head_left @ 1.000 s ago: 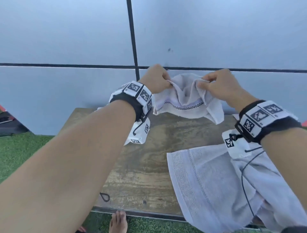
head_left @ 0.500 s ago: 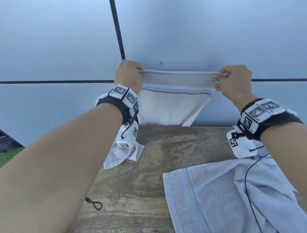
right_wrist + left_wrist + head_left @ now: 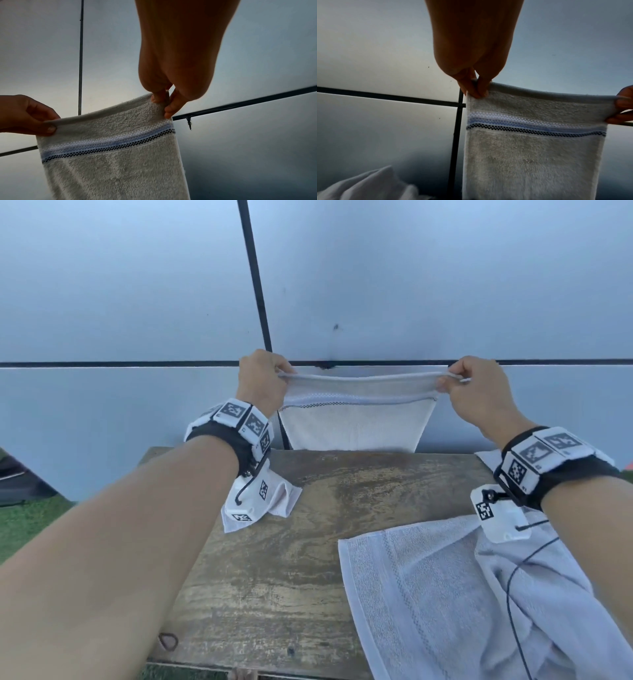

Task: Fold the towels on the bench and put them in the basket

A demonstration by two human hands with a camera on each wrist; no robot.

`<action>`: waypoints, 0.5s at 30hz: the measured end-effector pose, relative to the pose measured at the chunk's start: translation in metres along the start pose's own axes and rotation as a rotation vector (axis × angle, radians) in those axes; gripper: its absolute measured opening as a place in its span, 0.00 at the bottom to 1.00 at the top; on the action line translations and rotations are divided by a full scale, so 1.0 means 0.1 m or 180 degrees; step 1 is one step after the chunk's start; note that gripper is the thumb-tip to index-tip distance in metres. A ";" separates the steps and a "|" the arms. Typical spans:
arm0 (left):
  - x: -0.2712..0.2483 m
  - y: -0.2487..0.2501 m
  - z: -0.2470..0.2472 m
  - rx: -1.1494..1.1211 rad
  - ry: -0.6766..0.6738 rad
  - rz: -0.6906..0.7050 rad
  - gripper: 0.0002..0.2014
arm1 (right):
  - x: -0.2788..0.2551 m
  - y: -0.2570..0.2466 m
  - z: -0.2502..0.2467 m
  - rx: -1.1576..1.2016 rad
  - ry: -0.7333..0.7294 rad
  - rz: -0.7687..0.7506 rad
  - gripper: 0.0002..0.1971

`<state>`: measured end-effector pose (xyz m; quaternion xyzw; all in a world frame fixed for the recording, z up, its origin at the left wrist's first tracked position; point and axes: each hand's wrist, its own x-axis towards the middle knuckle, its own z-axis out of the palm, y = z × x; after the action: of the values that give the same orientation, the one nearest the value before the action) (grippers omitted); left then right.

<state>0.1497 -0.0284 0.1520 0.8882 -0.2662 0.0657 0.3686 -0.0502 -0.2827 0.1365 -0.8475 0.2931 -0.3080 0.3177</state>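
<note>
A small white towel (image 3: 356, 426) with a blue and black checked stripe hangs stretched flat in the air above the far edge of the wooden bench (image 3: 308, 542). My left hand (image 3: 263, 381) pinches its top left corner (image 3: 476, 89). My right hand (image 3: 476, 386) pinches its top right corner (image 3: 163, 102). The lower end of the towel drops behind the bench's far edge. A larger pale grey towel (image 3: 445, 594) lies rumpled on the right part of the bench. A small white cloth (image 3: 277, 501) lies on the bench under my left wrist. No basket is in view.
A grey panelled wall (image 3: 137, 302) with black seams stands right behind the bench. Green turf (image 3: 27, 525) lies to the left. A bare foot (image 3: 243, 674) shows below the bench's near edge. A small dark loop (image 3: 168, 642) lies at the near left corner.
One second ago the towel was bunched between my hands. They have since moved apart and up, and the towel now hangs taut and flat by its top corners.
</note>
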 end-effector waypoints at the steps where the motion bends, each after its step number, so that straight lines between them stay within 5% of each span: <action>1: -0.10 -0.04 -0.01 0.0004 -0.0103 -0.0017 0.13 | -0.08 0.03 -0.02 -0.0047 -0.0014 0.0004 0.04; 15: -1.37 -0.13 -0.40 -0.0180 -0.0363 0.0008 0.06 | -1.56 0.10 -0.51 -0.0415 -0.0047 -0.0080 0.02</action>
<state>0.0435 0.0652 0.1298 0.8795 -0.2896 0.0079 0.3777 -0.1893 -0.1991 0.1083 -0.8723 0.2996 -0.2860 0.2601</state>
